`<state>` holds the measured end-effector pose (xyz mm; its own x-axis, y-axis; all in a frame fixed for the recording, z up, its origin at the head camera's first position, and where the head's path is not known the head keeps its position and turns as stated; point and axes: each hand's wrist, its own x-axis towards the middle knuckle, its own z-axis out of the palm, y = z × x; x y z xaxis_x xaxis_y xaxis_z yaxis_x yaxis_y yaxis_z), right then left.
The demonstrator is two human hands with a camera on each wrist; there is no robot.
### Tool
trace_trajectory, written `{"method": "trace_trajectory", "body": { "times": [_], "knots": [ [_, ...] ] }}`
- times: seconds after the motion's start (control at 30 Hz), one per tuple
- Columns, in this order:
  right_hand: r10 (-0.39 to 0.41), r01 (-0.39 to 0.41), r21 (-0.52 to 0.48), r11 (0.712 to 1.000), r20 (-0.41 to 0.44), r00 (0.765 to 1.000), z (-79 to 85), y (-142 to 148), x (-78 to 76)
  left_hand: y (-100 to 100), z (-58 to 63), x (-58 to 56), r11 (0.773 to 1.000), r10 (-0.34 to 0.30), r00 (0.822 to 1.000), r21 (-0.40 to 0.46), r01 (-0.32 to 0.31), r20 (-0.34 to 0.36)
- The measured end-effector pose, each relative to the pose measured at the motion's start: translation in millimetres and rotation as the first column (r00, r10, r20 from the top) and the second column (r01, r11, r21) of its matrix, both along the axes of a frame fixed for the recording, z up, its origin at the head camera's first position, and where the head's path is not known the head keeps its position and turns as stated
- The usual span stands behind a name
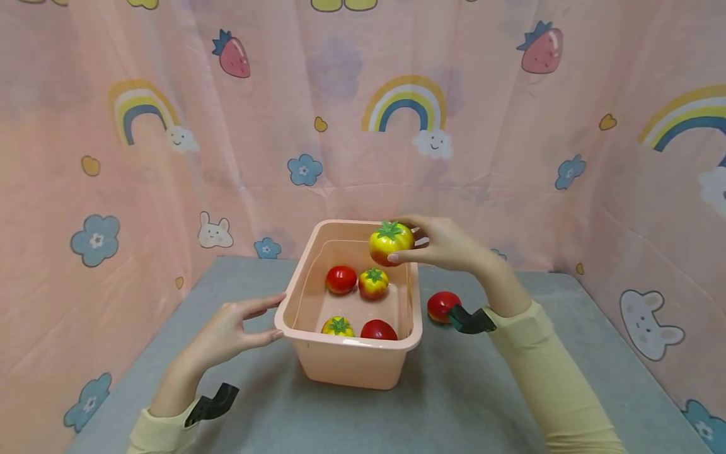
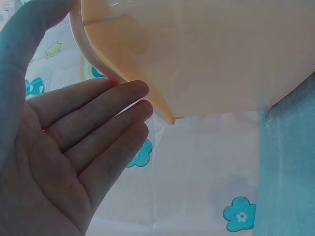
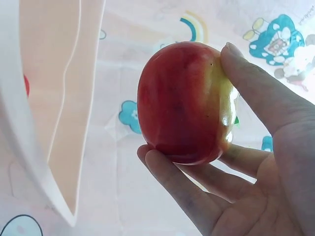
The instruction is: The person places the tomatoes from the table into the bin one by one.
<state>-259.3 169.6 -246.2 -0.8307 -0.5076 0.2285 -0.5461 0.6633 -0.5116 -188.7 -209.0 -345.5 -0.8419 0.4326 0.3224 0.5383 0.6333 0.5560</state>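
Note:
My right hand (image 1: 439, 243) pinches a glossy yellow-and-red tomato (image 1: 391, 243) with a green leafy top, held above the right rim of a peach plastic basin (image 1: 351, 366). In the right wrist view, its red underside faces the camera, between the thumb and the fingers. My left hand (image 1: 232, 328) is at the basin's left side, fingers extended and fingertips right at the rim. Inside the basin lie two yellow-red tomatoes, one in the middle (image 1: 373, 285) and one near the front (image 1: 338, 326), plus two red ones, left (image 1: 341, 279) and front right (image 1: 379, 330).
Another red tomato (image 1: 443, 306) sits on the grey table (image 1: 255, 403) to the right of the basin, beneath my right forearm. A pink patterned curtain (image 1: 272, 113) hangs behind the table and along both sides. Black straps are on both wrists.

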Motion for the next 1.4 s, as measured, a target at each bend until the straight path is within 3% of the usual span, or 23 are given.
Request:
{"method": "trace_trajectory", "body": {
  "times": [0.33,0.6,1.03,1.4],
  "knots": [
    [0.019,-0.019,-0.002,1.000,0.008,1.000,3.4,-10,-3.5,4,0.3,-2.7,1.000,-0.008,1.000,0.006,0.008,0.016],
    [0.045,-0.044,-0.031,0.999,0.005,0.999,-3.2,-11,-10.3,8,0.2,-4.5,1.000,-0.011,1.000,0.004,0.011,0.022],
    [0.046,-0.048,-0.090,0.995,-0.016,0.999,-12.5,7,-1.3,7,1.4,-2.6,1.000,-0.017,1.000,0.006,0.017,0.006],
    [0.029,-0.027,-0.122,0.992,0.016,0.999,-31.4,24,4.6,3,-1.2,2.1,1.000,-0.009,1.000,0.017,0.009,-0.019]
  ]
}}
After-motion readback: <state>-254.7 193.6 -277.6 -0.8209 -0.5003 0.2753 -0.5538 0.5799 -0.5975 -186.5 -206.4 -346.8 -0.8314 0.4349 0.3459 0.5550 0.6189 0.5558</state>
